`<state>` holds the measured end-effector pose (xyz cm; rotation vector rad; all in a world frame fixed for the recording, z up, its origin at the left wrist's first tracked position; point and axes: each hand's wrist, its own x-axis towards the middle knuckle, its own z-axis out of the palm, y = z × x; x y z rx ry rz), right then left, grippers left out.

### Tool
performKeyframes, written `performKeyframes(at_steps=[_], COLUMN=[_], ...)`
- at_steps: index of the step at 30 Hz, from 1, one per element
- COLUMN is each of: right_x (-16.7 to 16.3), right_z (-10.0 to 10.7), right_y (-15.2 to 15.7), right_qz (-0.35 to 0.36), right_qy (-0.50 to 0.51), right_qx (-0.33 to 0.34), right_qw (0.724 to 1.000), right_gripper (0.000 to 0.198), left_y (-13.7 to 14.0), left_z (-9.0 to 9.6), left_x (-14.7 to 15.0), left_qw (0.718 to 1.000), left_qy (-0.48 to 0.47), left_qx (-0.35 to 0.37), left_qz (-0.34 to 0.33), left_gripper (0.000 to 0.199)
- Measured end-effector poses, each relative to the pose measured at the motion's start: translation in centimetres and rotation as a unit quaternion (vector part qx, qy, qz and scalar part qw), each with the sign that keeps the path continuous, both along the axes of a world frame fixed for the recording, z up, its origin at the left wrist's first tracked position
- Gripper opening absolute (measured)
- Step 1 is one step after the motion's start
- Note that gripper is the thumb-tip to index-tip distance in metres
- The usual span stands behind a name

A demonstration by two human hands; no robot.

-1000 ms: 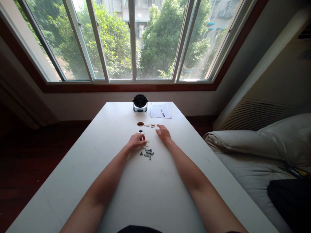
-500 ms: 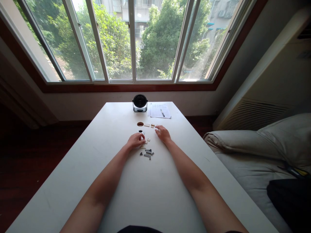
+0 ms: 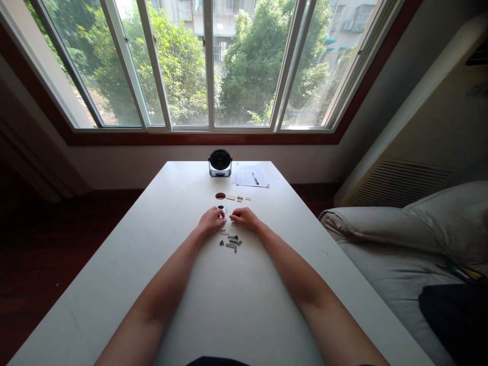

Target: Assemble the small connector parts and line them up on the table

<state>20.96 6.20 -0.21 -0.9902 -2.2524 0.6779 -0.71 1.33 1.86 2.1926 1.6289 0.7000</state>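
My left hand (image 3: 212, 220) rests on the white table beside a small white round object (image 3: 224, 209) with a dark centre. Its fingers are curled together, and anything between them is too small to make out. Across from it, my right hand (image 3: 246, 218) has its fingertips closed low over a few tiny beige pieces, partly hidden beneath them. Just nearer to me lies a beige toy brick piece (image 3: 224, 232). Closer still is a loose group of grey and black building pieces (image 3: 232, 241). Beyond my hands, beige studded pieces (image 3: 231, 197) form a short row.
A round hole (image 3: 220, 195) is cut through the table (image 3: 183, 193). At the far edge stands a small black fan (image 3: 220, 161), with paper sheets (image 3: 246, 175) and a pen (image 3: 255, 178) to its right. A pale sofa (image 3: 385, 239) is to the right of the table.
My right hand has moved left and nearer, from the beige row to the small pieces by my left hand. A beige piece now shows at the row's right end.
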Motion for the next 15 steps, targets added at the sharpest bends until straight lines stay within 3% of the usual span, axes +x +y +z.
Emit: performKeyframes(at_steps=[15], right_x=[-0.33], right_z=[-0.09], right_y=[-0.26], right_qz=[-0.004], right_qy=[0.039], right_qx=[0.047], right_qw=[0.998], right_gripper=[0.011], left_y=[0.12], left_z=[-0.88], left_x=[0.39], left_qw=[0.998], left_qy=[-0.028], left_qx=[0.048], left_qz=[0.01], left_gripper=[0.019])
